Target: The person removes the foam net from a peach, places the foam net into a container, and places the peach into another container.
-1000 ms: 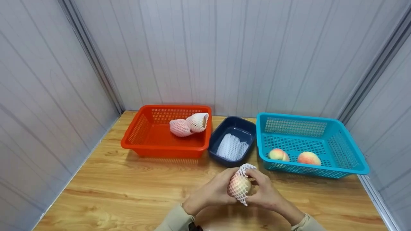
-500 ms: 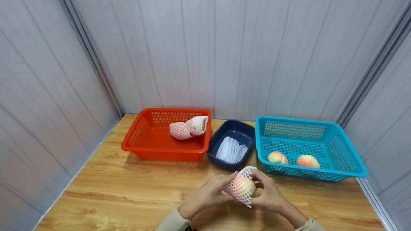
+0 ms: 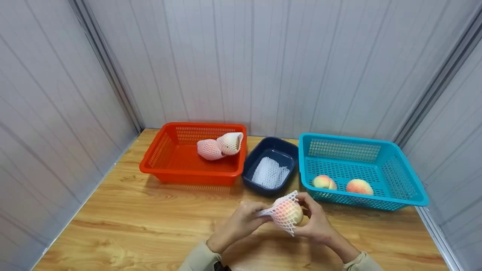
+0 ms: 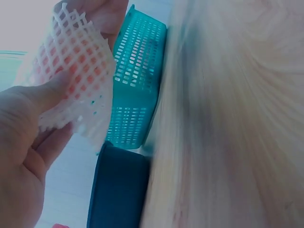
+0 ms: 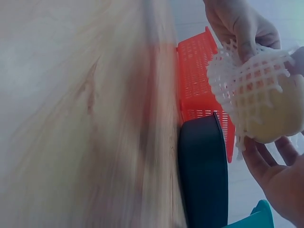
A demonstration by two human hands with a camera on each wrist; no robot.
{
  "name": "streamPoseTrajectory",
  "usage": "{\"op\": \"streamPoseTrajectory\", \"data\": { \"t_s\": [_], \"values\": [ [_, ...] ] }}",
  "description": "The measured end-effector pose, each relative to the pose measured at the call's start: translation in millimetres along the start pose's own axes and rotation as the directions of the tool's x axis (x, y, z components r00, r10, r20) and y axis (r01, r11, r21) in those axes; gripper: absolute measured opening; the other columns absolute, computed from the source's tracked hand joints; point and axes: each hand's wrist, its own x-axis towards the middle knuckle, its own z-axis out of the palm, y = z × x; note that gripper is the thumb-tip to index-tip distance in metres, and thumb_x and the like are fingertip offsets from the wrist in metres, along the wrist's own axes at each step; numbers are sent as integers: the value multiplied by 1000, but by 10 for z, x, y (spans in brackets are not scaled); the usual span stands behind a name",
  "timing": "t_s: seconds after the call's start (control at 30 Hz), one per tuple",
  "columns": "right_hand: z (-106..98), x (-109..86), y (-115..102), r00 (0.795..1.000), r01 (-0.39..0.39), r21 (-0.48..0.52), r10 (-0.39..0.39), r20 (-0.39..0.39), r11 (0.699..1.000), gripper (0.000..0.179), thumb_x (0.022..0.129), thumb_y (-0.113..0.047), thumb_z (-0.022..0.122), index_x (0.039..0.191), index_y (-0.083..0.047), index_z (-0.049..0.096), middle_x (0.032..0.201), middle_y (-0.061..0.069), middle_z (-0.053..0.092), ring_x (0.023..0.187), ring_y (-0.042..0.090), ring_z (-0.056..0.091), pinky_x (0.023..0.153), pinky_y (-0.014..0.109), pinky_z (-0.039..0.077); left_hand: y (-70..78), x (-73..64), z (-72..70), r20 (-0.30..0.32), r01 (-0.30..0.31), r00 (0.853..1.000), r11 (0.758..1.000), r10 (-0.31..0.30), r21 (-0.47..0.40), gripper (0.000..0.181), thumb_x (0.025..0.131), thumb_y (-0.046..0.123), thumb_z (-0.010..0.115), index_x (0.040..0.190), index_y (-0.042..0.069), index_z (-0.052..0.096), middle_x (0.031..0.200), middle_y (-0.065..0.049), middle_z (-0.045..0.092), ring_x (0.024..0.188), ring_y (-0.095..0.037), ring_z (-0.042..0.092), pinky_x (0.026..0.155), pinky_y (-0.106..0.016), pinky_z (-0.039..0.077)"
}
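Observation:
Between my hands, above the table's front, is a peach (image 3: 297, 215) partly covered by a white foam net sleeve (image 3: 283, 211). My left hand (image 3: 243, 223) pinches the gathered left end of the sleeve between thumb and fingers, as the left wrist view shows at the netting (image 4: 78, 61). My right hand (image 3: 316, 223) grips the peach from the right, fingers above and thumb below. The bare, pale side of the peach (image 5: 270, 116) faces the right hand, where the sleeve's open edge flares around it.
A red basket (image 3: 192, 178) at the back left holds two net-wrapped fruits (image 3: 210, 149). Beside it, a dark blue bin (image 3: 248, 183) contains white foam nets (image 3: 269, 172). At right, a turquoise basket (image 3: 406, 199) holds two bare peaches (image 3: 359, 186). Panel walls enclose the wooden table (image 3: 150, 218).
My left hand has slid leftward off the peach's side and now pulls the sleeve's end out to the left. The peach has shifted slightly right, still in my right hand.

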Motion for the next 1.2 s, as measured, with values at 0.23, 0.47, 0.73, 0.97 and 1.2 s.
{"op": "streamPoseTrajectory", "data": {
  "t_s": [0.23,0.47,0.73,0.97,1.2],
  "values": [
    [-25,35,2,999,36,94,-33,-37,995,75,59,-5,87,124,-6,49,117,14,54,104,31,57,84,36,53,5,67,13,-139,-38,990,999,33,-33,14,78,-2,77,88,6,72,84,-4,70,75,-11,65,71,-19,52],
    [-14,6,-56,997,42,108,-34,-71,993,71,59,5,82,122,0,50,115,16,54,99,27,59,78,34,54,107,83,-30,-178,-48,983,999,46,-6,17,76,-7,77,87,5,72,82,-3,70,73,-11,65,68,-20,52],
    [-87,-52,7,993,74,97,-64,-102,992,69,60,6,82,121,1,51,116,16,53,98,26,59,77,33,54,-14,-7,-21,-230,-10,973,999,20,45,17,74,4,84,81,11,69,76,4,68,67,-6,62,61,-17,49],
    [-163,-103,24,987,113,83,-103,-120,990,68,60,10,83,120,2,52,116,18,55,98,25,60,76,32,54,165,108,-146,-272,-101,956,994,109,47,20,69,-6,83,79,5,69,73,-2,66,65,-10,62,62,-17,49],
    [-218,-157,45,990,51,66,-42,-137,997,67,62,10,82,121,1,51,118,16,56,100,24,60,76,33,54,156,135,-207,-324,-148,934,989,150,30,20,68,-13,79,79,1,69,74,-5,66,66,-13,62,63,-21,52]
  ]
}}
